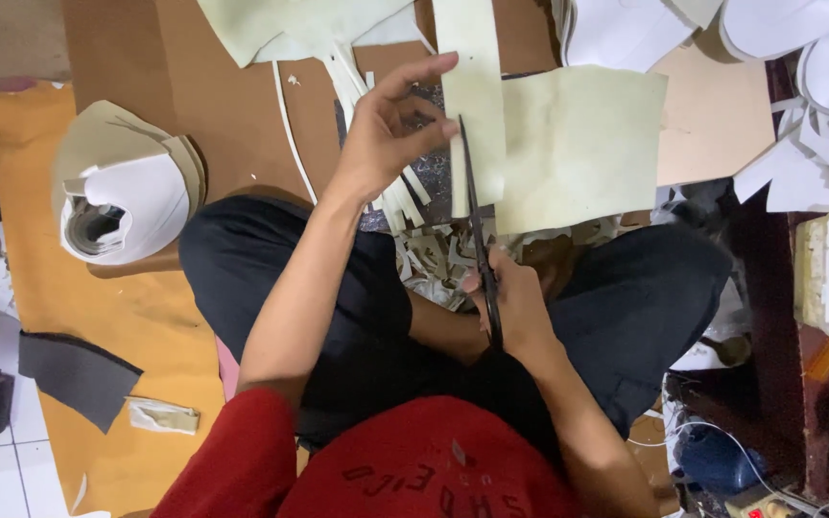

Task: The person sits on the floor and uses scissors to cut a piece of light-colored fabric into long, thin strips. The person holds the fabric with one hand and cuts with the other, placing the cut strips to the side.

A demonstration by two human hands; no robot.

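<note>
My left hand [390,129] pinches the left edge of a pale yellowish sheet [578,144] held up over my lap. A narrow strip [472,86] of that sheet stands up between my fingers. My right hand [515,302] grips black scissors [477,230], whose blades point up into the sheet just right of my left thumb. Thin cut strips [405,201] hang below my left hand, and scraps [434,264] lie in my lap between my crossed legs in dark trousers.
A roll of pale sheets [122,192] lies at the left on an orange mat [136,326]. A dark grey piece [74,374] sits lower left. Brown board [242,105] lies ahead. White and cream cut pieces [798,58] are stacked at the upper right, cluttered boxes and wires at the right.
</note>
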